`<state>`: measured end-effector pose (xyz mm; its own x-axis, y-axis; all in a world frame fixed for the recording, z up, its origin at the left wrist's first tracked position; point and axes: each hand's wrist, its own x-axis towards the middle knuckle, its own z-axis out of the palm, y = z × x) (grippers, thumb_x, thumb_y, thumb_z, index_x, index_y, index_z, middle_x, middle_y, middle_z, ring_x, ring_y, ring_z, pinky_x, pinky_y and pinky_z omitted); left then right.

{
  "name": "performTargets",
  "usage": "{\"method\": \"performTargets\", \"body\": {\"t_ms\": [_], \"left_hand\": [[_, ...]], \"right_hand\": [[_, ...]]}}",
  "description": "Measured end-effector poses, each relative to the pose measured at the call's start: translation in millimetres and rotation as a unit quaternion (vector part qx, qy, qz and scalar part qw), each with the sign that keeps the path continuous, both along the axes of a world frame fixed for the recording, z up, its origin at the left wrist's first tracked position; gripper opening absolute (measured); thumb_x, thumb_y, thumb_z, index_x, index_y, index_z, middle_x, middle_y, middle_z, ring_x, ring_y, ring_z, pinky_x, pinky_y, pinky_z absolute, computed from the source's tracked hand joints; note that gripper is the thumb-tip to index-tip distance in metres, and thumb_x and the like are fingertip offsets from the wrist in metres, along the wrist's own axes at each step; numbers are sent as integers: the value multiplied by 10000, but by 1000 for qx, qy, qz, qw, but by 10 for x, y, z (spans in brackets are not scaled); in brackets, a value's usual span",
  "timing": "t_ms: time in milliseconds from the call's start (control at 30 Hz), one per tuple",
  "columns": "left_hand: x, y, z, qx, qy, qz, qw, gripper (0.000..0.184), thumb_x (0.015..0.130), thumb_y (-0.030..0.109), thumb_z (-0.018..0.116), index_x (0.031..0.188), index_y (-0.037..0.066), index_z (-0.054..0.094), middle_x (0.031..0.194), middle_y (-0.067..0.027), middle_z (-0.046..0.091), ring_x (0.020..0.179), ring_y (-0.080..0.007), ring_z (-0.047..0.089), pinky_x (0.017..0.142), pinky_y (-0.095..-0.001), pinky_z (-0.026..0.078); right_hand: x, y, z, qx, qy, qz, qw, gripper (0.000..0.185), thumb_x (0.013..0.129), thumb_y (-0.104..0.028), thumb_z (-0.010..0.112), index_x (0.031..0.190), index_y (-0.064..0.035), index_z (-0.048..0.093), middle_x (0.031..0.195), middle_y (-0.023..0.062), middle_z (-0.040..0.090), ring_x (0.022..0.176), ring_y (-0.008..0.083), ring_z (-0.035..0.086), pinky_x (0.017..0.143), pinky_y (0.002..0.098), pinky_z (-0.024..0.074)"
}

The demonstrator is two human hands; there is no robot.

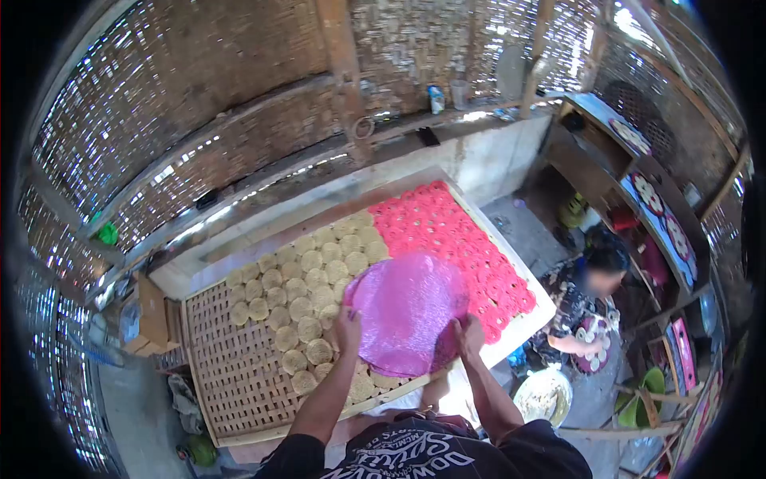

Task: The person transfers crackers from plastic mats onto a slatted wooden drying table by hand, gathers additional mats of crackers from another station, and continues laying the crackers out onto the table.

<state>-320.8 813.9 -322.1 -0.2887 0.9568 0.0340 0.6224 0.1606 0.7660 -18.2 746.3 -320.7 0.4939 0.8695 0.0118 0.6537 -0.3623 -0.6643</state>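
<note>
A lattice-woven bamboo tray [231, 359] lies below a roundish purple plastic sheet [408, 311], which overlaps its near middle. The left hand [349, 329] grips the sheet's left edge and the right hand [469, 335] its right edge. Small coiled tan discs [307, 329] lie leftward, pink-red discs [447, 231] beyond and rightward.

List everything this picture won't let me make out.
- Head view, hidden: what lies directly beneath the purple sheet, which covers it.
- Head view, hidden: how the left hand and right hand grip behind that sheet.
- Head view, cut off: the rest of the shirt, by the bottom edge.
- Head view, too small: what the bowl holds.
</note>
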Motion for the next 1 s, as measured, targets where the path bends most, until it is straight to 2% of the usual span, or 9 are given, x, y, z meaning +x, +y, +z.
{"method": "performTargets", "body": {"t_ms": [67, 167, 333, 500, 633, 700, 800, 900, 1000], "left_hand": [[-11, 40, -159, 52, 83, 0, 995, 244, 776, 103, 740, 984, 61, 621, 979, -149, 633, 929, -305, 595, 836, -438, 463], [51, 37, -69, 65, 171, 35, 982, 370, 734, 124, 774, 1059, 68, 604, 1096, -169, 607, 1047, -346, 551, 945, -467, 409], [27, 228, -90, -40, 129, 43, 990, 598, 689, 155, 807, 1227, 91, 555, 1188, -168, 587, 1122, -352, 530, 999, -465, 382], [46, 357, -56, -61, 138, 67, 986, 574, 688, 170, 807, 1205, 54, 588, 1090, -179, 650, 1055, -361, 591, 921, -459, 450], [-21, 409, -47, -86, 157, -1, 984, 510, 754, 225, 750, 1205, 36, 602, 972, -223, 672, 955, -393, 626, 855, -479, 476], [39, 349, 32, -1, 99, -26, 995, 416, 801, 196, 705, 1170, 38, 598, 929, -230, 669, 908, -405, 638, 806, -493, 489], [117, 162, 477, 31, 63, -77, 995, 360, 867, 197, 635, 1183, 36, 576, 858, -242, 662, 814, -429, 645, 720, -505, 503], [177, -302, 1080, 46, 7, -140, 989, 364, 903, 230, 605, 1174, -6, 552, 799, -250, 646, 728, -444, 634, 638, -493, 499], [236, -878, 1375, 24, -73, -178, 981, 326, 894, 192, 624, 1126, -29, 567, 819, -251, 638, 753, -438, 627, 647, -469, 496]], "right_hand": [[21, -68, -86, -14, -78, 9, 997, 516, 813, -405, 720, 1133, -26, 578, 1081, 192, 571, 978, 374, 596, 811, 462, 487], [-41, -139, -30, -10, -94, -8, 995, 613, 801, -443, 726, 1190, -13, 529, 1116, 206, 560, 993, 379, 592, 802, 469, 490], [-23, -62, -221, 4, -42, -16, 999, 624, 748, -411, 775, 1154, 6, 550, 954, 201, 651, 893, 391, 634, 775, 468, 496], [-116, 39, -98, 5, 61, -99, 993, 461, 725, -315, 791, 985, 28, 627, 821, 183, 669, 757, 350, 641, 702, 432, 488], [-65, 129, -8, -87, 173, -76, 978, 421, 757, -299, 747, 1025, 10, 649, 850, 155, 676, 762, 256, 639, 715, 379, 481], [-70, 140, -1, -74, 176, -63, 979, 365, 783, -259, 724, 1010, 17, 646, 838, 134, 668, 759, 213, 624, 695, 357, 474], [-49, 77, -221, 165, 336, -14, 927, 207, 866, -158, 680, 1006, -17, 621, 854, 59, 655, 710, 155, 599, 612, 335, 483], [-96, -348, 403, 201, 465, -53, 861, 145, 934, -87, 594, 1071, -39, 590, 895, 10, 632, 708, 109, 570, 612, 273, 468], [22, -1091, 486, 224, 424, -73, 874, 293, 948, -98, 583, 1227, -21, 543, 1005, 50, 635, 852, 128, 589, 757, 277, 480]]}}
